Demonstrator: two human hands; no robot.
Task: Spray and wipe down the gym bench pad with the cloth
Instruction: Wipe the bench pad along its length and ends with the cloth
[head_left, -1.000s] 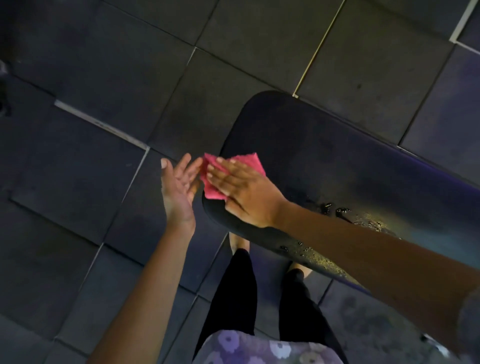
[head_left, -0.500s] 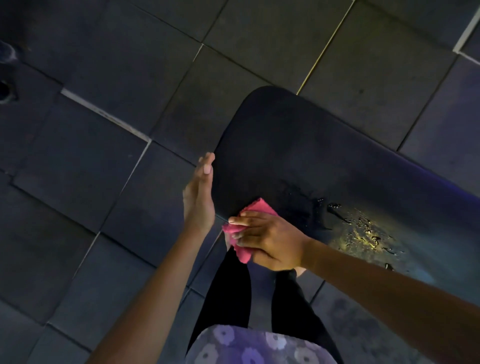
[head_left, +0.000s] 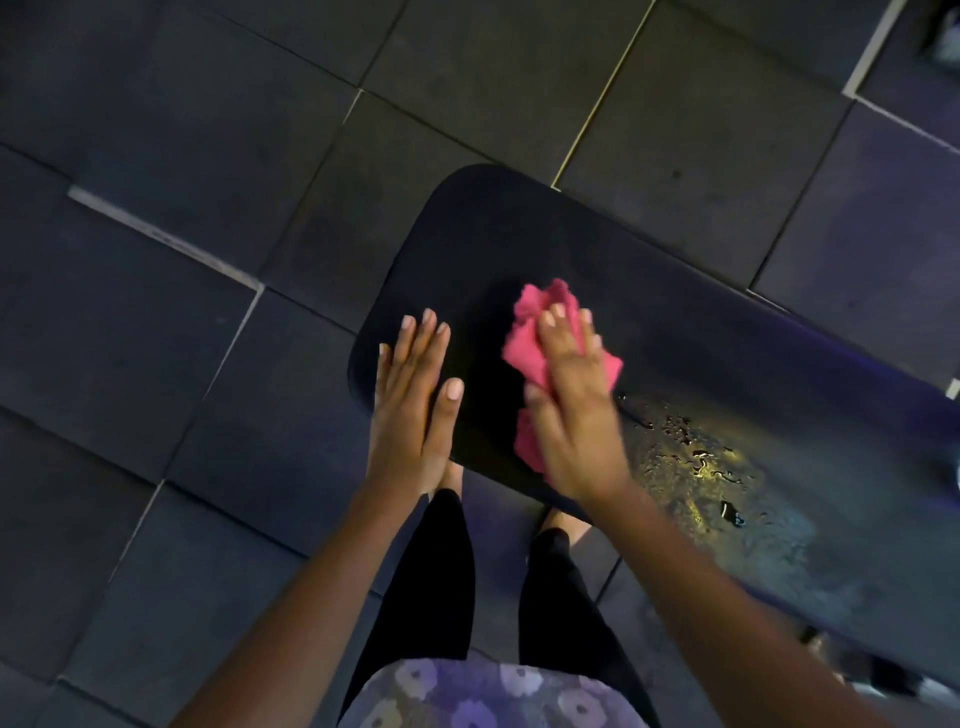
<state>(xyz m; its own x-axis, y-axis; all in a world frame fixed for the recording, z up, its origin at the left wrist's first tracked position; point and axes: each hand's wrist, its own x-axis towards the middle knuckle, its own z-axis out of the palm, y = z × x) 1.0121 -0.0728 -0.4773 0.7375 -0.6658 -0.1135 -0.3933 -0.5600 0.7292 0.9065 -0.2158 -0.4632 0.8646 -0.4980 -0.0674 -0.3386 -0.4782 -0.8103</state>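
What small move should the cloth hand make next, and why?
Probably slide the right hand, pressing the pink cloth flat, across to the droplets glistening on the bench pad beside it. That wet patch looks unwiped; the left hand rests flat at the pad's end.

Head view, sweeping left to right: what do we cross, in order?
Pale floor strip → flat left hand → crumpled pink cloth → glistening wet patch on the black bench pad.

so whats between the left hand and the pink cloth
Only bare bench pad separates the left hand from the cloth, in the head view.
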